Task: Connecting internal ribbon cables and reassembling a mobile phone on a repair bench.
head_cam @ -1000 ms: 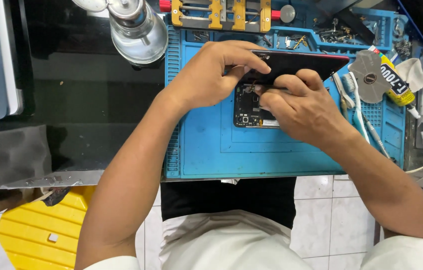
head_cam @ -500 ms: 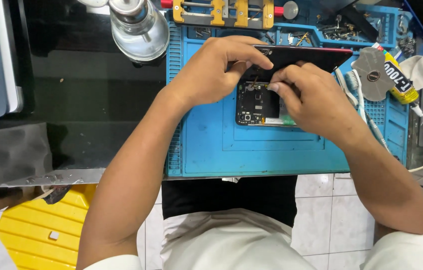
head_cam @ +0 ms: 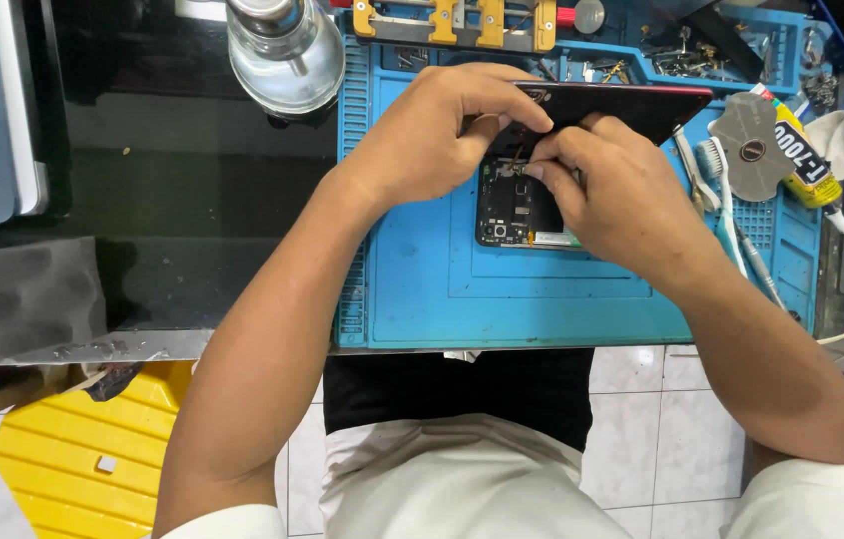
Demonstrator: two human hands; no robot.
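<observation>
Black opened phone lies long-axis away from the person — left hand and right hand fingers pinch its inner parts.

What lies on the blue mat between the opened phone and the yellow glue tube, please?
In the head view, a toothbrush and a round grey disc lie between the opened phone and the glue tube.
</observation>
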